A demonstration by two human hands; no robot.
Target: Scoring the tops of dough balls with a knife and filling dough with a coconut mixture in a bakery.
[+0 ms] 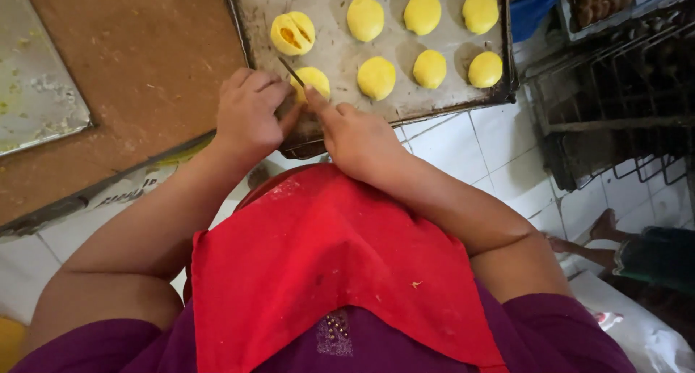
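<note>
Looking down: a small blade (291,70) is pinched in the curled fingers of the left hand (250,116), its tip laid on a yellow dough ball (313,80) at the near left of a metal baking tray (329,51). The ball is steadied by the right hand (355,137), fingers together, fingertips touching it. One ball (292,32) behind is already slit open; six others (422,12) are seen whole. A red cloth (326,264) is draped below.
</note>
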